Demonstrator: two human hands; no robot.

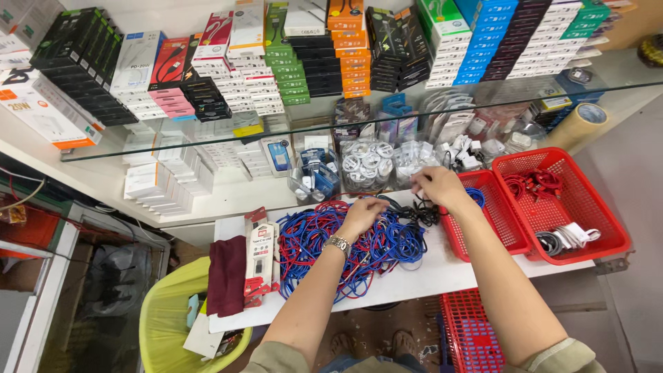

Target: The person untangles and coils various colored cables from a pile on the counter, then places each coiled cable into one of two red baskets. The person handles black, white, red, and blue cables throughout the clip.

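Black cable (pixel 414 207), thin and kinked, stretches between both hands above a white table (pixel 449 273). Left hand (pixel 364 213), wristwatch at the wrist, pinches one end with closed fingertips over a heap of tangled blue and red cables (pixel 331 245). Right hand (pixel 438 186) grips the other end, fingers curled shut, beside a red basket (pixel 483 231). Judging by this, the cable is mid-way through being drawn out and straightened; winding it would need slack kept clear of the heap.
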